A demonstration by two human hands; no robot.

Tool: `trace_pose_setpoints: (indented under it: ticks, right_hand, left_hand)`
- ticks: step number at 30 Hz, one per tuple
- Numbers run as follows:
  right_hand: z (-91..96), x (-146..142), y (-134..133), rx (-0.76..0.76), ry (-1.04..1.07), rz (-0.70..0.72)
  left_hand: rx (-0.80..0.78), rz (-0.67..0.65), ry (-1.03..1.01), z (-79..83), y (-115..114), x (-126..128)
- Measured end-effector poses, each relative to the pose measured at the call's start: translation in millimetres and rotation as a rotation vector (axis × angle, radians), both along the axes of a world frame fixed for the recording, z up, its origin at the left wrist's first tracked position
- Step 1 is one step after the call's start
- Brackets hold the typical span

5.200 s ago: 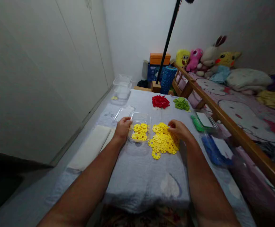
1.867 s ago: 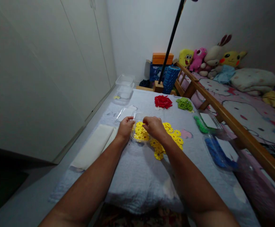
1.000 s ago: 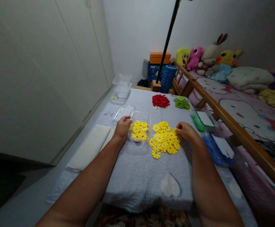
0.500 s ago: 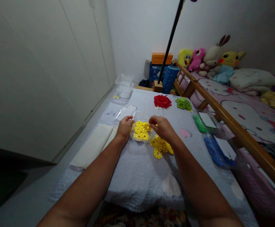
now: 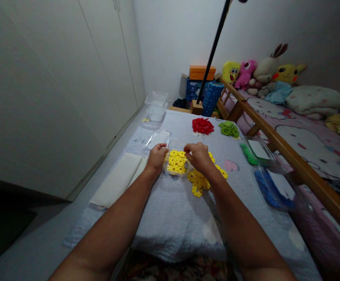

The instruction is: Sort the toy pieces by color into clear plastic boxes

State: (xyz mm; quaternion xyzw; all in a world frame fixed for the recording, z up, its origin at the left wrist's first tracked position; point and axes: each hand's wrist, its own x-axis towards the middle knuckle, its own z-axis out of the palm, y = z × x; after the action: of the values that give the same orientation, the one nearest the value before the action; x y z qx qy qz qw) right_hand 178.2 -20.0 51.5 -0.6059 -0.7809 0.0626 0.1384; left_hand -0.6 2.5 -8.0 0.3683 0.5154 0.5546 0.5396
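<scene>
A clear plastic tub holding several yellow flower-shaped pieces sits on the grey cloth-covered table. My left hand grips the tub's left rim with curled fingers. My right hand hovers over the tub's right edge, fingers bunched downward; what they hold is hidden. A loose pile of yellow pieces lies on the cloth just right of the tub, partly covered by my right wrist.
A red pile and a green pile lie farther back. Clear tubs with green and blue pieces stand at right by a wooden bed rail. Empty tubs and a lid sit at left.
My right hand swept from the right side of the yellow pile to the tub, and the loose pile has shrunk. My left hand stayed on the tub's rim.
</scene>
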Motion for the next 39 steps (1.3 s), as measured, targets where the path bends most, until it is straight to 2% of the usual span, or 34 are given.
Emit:
trace_pose_setpoints:
  ticks: [6, 9, 12, 18, 23, 28, 33, 39]
  right_hand:
    - [0.2, 69.6, 9.3, 0.077, 0.166, -0.113]
    - [-12.4, 102.9, 11.3, 0.034, 0.162, -0.218]
    - [-30.5, 120.3, 11.2, -0.011, 0.103, -0.296]
    - [-62.6, 115.1, 15.8, 0.014, 0.027, -0.296]
    - [-74.6, 108.7, 19.8, 0.037, -0.012, -0.319]
    - [-72.2, 113.2, 19.2, 0.01, 0.108, -0.352]
    - [-64.8, 117.9, 15.0, -0.018, 0.447, -0.381]
    - [-41.9, 102.7, 6.1, 0.023, 0.749, -0.319]
  left_hand:
    - [0.01, -0.001, 0.001, 2.3, -1.7, -0.5]
    - [0.015, 0.006, 0.025, 3.7, -2.1, -0.8]
    - [0.011, 0.003, 0.038, 5.3, -2.6, -0.7]
    - [0.005, 0.003, 0.031, 6.2, -3.5, -0.4]
    - [-0.002, 0.002, 0.022, 4.4, -2.8, -0.6]
    - [0.007, 0.004, 0.043, 3.3, -2.3, -1.0]
    - [-0.002, -0.001, 0.024, 5.3, -3.0, -0.4]
    - [0.012, 0.01, 0.03, 7.4, -3.7, 0.1]
